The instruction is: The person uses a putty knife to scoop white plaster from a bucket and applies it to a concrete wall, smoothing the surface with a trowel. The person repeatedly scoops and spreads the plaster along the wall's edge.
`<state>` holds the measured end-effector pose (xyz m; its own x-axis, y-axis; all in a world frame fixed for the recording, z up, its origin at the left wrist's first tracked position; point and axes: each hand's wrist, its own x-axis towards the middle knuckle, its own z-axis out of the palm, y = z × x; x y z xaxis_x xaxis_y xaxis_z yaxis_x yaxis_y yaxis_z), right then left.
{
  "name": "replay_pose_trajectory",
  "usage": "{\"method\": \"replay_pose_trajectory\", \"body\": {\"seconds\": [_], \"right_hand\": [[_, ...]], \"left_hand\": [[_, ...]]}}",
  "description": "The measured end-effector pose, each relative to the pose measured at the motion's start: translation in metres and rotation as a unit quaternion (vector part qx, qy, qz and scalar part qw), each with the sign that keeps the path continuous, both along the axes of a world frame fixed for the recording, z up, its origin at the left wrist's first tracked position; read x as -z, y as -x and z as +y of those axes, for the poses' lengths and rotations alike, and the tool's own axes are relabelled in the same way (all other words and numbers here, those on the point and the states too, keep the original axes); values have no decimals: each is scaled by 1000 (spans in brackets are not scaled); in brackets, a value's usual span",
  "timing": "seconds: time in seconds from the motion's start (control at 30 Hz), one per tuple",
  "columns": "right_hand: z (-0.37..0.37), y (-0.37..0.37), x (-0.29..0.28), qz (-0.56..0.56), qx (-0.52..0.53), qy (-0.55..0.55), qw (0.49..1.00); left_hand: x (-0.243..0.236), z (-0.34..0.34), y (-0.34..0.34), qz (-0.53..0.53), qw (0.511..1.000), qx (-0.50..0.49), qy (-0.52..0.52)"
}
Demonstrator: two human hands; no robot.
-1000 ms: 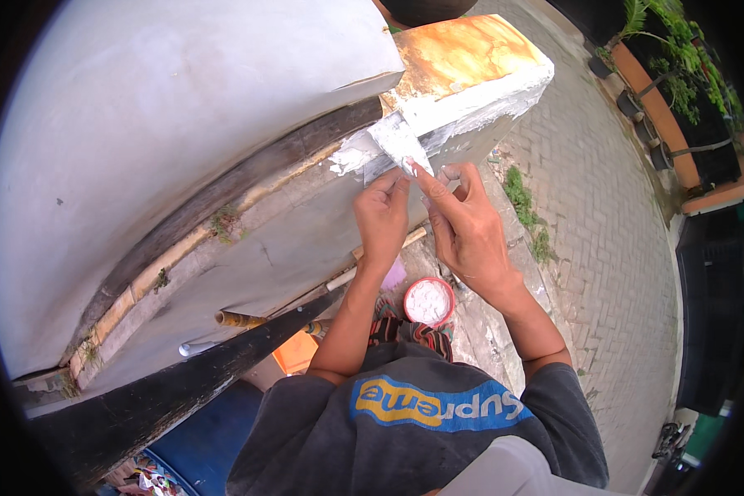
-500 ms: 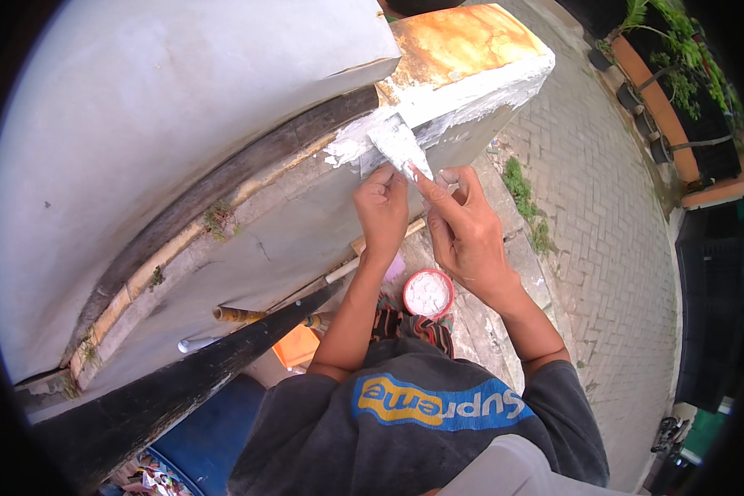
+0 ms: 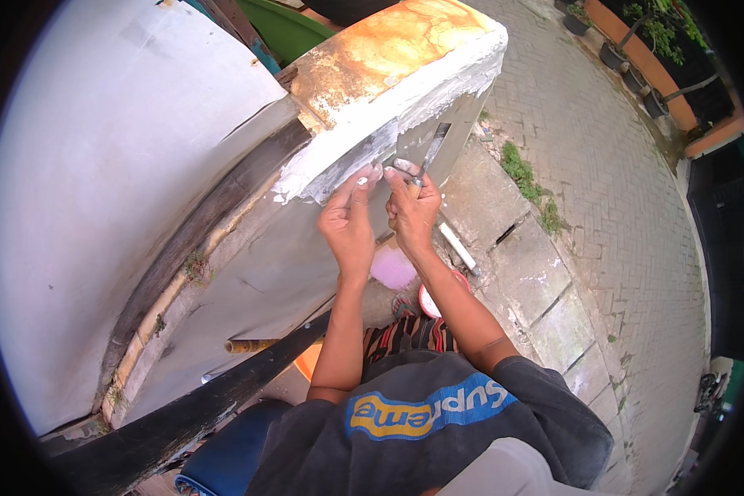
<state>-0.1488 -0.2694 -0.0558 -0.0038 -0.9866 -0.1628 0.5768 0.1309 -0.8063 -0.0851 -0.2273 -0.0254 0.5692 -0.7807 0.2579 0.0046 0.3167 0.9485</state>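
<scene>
Grip the scraper (image 3: 431, 156) by its wooden handle (image 3: 416, 188), clamped in the right hand (image 3: 412, 208) beside the white-smeared wall (image 3: 426, 93); expect little weight and a stiff, perhaps slippery blade (image 3: 438, 143); note the left hand (image 3: 349, 219), fingertips (image 3: 362, 181) close together by an apparent grey sheet (image 3: 354, 163); cannot tell if pinching it.
</scene>
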Motion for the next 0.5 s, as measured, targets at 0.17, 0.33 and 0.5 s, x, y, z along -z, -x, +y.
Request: {"method": "replay_pose_trajectory", "body": {"seconds": [0.17, 0.33, 0.5], "right_hand": [[-5, -7, -6, -46, 7, 16, 999], [-7, -9, -6, -54, 13, 23, 998], [-16, -11, -7, -79, 16, 17, 997]], "left_hand": [[-2, 1, -2, -3, 1000, -7, -10], [-5, 0, 1, -43, 998, -25, -29], [-7, -3, 3, -27, 999, -27, -28]]}}
